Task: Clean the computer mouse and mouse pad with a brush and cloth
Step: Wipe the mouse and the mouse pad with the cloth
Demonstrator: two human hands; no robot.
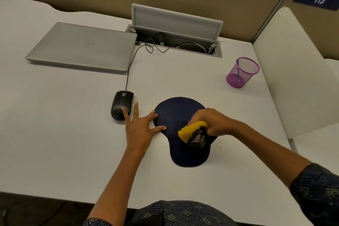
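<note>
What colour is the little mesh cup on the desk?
The mesh cup is purple, seen clearly in the head view.

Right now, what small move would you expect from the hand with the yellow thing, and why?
Probably a short stroke toward the wrist rest: the right hand presses a yellow brush onto the navy mouse pad, the left hand steadies its edge, and specks lie on the desk.

The mouse pad (180,115) lies near the desk's (55,134) front edge, the mouse (121,104) just left of it — laptop (82,46) behind, pen holder (242,72) toward the right edge, perhaps holding a pen.
</note>
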